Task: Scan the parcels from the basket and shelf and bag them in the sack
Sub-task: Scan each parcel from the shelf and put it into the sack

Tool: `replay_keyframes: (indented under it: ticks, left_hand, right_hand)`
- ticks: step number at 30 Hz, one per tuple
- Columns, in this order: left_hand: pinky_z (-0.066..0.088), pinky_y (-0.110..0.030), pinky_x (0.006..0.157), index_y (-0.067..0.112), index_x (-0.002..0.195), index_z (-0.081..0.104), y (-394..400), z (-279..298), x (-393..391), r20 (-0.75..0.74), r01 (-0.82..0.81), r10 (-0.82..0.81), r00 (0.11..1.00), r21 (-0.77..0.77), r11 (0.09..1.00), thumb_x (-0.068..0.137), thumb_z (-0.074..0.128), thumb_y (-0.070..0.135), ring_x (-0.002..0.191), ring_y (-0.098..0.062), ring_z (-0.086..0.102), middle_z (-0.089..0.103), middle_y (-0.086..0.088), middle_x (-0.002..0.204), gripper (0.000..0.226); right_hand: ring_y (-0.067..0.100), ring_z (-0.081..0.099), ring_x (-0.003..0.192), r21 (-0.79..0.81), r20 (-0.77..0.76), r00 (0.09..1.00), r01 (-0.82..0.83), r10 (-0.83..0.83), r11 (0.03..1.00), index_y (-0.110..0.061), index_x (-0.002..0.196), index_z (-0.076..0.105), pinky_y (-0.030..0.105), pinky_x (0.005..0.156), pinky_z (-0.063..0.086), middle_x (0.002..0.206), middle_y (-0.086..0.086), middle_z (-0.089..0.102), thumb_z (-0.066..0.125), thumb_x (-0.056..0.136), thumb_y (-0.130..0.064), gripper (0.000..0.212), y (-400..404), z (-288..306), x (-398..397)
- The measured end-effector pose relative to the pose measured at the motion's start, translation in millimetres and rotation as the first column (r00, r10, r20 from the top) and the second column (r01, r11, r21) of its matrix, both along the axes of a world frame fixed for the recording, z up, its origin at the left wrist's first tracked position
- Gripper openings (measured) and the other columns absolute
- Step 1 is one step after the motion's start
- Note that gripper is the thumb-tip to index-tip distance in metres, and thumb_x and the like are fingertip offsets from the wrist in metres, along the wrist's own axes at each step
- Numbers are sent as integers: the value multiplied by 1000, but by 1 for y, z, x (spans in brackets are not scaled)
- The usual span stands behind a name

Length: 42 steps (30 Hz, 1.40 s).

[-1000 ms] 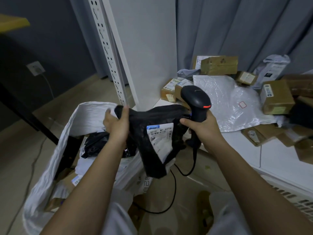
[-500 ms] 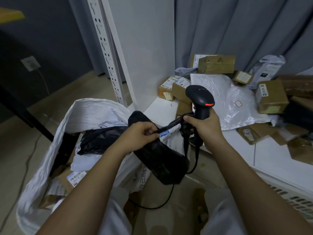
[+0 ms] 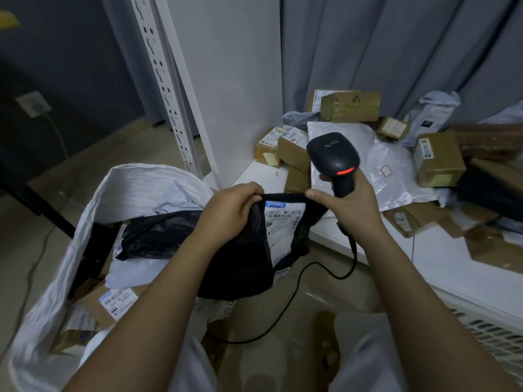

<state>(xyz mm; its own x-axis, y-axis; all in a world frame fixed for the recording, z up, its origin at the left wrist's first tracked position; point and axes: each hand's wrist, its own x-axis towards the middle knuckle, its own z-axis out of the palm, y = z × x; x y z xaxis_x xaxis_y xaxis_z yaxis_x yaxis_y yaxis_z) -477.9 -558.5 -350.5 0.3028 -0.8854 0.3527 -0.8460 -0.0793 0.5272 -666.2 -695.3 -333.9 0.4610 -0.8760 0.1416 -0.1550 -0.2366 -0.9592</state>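
Black parcel [image 3: 243,250] held over the sack [image 3: 70,250].
Left hand [image 3: 229,213] pinches its top edge; right hand [image 3: 351,205] grips the scanner [image 3: 334,159], thumb touching that same edge.

Black labelled parcel [image 3: 243,258] hanging above open white sack [image 3: 56,278]

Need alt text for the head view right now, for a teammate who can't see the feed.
A person's left hand holds up a black parcel with its white label facing them, while the right hand grips a barcode scanner and pinches the parcel's edge. A part-filled white sack stands at left; boxes crowd the shelf at right.
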Motion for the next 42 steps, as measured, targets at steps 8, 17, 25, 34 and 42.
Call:
replay_keyframes:
  ticks: [8, 17, 25, 34, 42]
  left_hand:
    - [46, -45, 84, 32, 88, 52, 4, -9, 6, -134, -10, 26, 991, 118, 993, 98, 46, 25, 89, -28, 56, 64, 3, 85, 14]
    - [42, -45, 98, 31, 91, 60, 7, -12, 12, -296, 19, 45, 954, 208, 978, 89, 61, 46, 93, -13, 60, 66, 12, 88, 15]
    - [32, -34, 98, 26, 92, 62, 5, -17, 19, -187, -243, 276, 943, 180, 953, 95, 56, 34, 88, -16, 57, 67, 4, 85, 11]
    - [31, -37, 101, 24, 100, 60, 5, -25, 44, -384, -525, 540, 749, 154, 837, 98, 49, 31, 88, -19, 57, 60, 15, 77, 13]
    - [47, -51, 94, 39, 85, 58, 10, -25, 54, -501, -478, 454, 737, 88, 874, 94, 50, 34, 88, -19, 66, 68, 12, 84, 13]
  right_hand:
    - [19, 66, 96, -31, -364, 912, -214, 189, 976, -21, 113, 60, 43, 87, 54, 102, -1, 70, 84, 65, -9, 55, -10, -11, 1]
    - [-5, 58, 55, 70, -212, 954, -202, 212, 977, -28, 87, 55, 9, 50, 42, 74, -5, 63, 74, 78, 1, 36, -5, -4, 1]
    - [13, 57, 73, 51, -156, 988, -9, 17, 999, -22, 94, 59, 25, 62, 43, 80, -7, 60, 77, 76, -18, 25, 3, -12, 14]
    - [16, 60, 74, -54, -440, 853, -335, 279, 941, -7, 88, 65, 27, 64, 45, 80, 6, 65, 84, 71, -28, 33, 31, -9, 14]
    - [4, 55, 64, -72, -444, 867, -285, 225, 956, -6, 75, 63, 23, 55, 38, 66, -1, 60, 82, 74, -31, 31, 33, -4, 15]
